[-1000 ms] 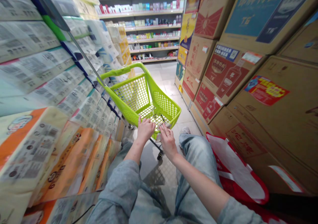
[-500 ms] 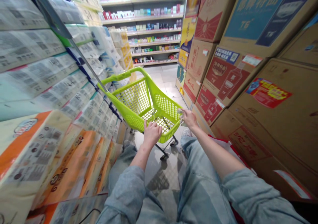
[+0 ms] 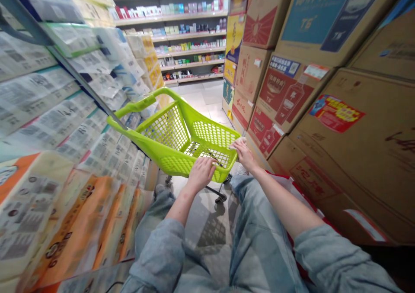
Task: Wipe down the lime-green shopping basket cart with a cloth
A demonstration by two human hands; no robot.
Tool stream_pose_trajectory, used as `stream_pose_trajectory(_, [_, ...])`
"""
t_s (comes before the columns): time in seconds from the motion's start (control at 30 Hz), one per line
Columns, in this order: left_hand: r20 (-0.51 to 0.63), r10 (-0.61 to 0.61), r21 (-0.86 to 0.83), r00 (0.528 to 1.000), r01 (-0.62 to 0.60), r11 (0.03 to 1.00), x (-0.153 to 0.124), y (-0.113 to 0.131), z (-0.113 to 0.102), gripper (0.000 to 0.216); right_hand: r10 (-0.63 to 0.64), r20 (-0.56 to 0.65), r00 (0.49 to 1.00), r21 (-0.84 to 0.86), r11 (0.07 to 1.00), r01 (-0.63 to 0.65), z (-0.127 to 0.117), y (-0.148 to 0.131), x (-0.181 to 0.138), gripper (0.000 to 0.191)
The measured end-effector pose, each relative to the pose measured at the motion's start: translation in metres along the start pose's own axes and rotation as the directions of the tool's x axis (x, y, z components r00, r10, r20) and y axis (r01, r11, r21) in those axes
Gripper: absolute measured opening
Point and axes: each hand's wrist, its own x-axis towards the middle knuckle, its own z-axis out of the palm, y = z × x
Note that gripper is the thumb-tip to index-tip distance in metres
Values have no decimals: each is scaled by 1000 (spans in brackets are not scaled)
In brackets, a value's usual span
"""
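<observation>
Your green cart (image 3: pixel 191 133) stands in the aisle just ahead of your knees. Only two of its wheels (image 3: pixel 222 198) show; the basket hides the rest. The cloth (image 3: pixel 237 142) is mostly covered by your fingers, and its far end is hard to make out. Your left hand (image 3: pixel 201 172) lies palm down across the near rim, fingers loosely spread and clasping nothing. Your right hand (image 3: pixel 245 154) is closed around that one pale cloth, pressing it on the cart's near right corner. Stacked cartons (image 3: pixel 356 163) wall your right and wrapped tissue packs (image 3: pixel 48 111) your left, both cut off by the frame.
</observation>
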Motion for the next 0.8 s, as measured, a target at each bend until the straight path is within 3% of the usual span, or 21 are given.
stream_pose_trajectory(0.07, [-15,10,58,1000,-9,998,0,-18,-8,30,11,1,1000,22,1000,-11,-5,8,6,34])
stream_pose_trajectory(0.13, [-57,-56,146,997,64,987,0,-34,-15,30,33,2,999,32,999,-33,-8,13,11,33])
stream_pose_trajectory(0.2, [-21,-56,212,998,59,975,2,-45,-19,29,56,11,998,39,998,-56,-10,16,16,32])
stream_pose_trajectory(0.43, [12,-78,286,997,71,956,8,-39,-11,25,122,-38,992,139,984,-115,-15,14,5,34])
stream_pose_trajectory(0.57, [10,-85,272,996,79,959,10,-39,-8,24,109,-47,993,133,986,-102,-11,-10,-29,36])
stream_pose_trajectory(0.8, [-3,-78,351,997,74,933,14,-36,-5,23,51,-152,987,-46,997,-59,18,-75,-75,42])
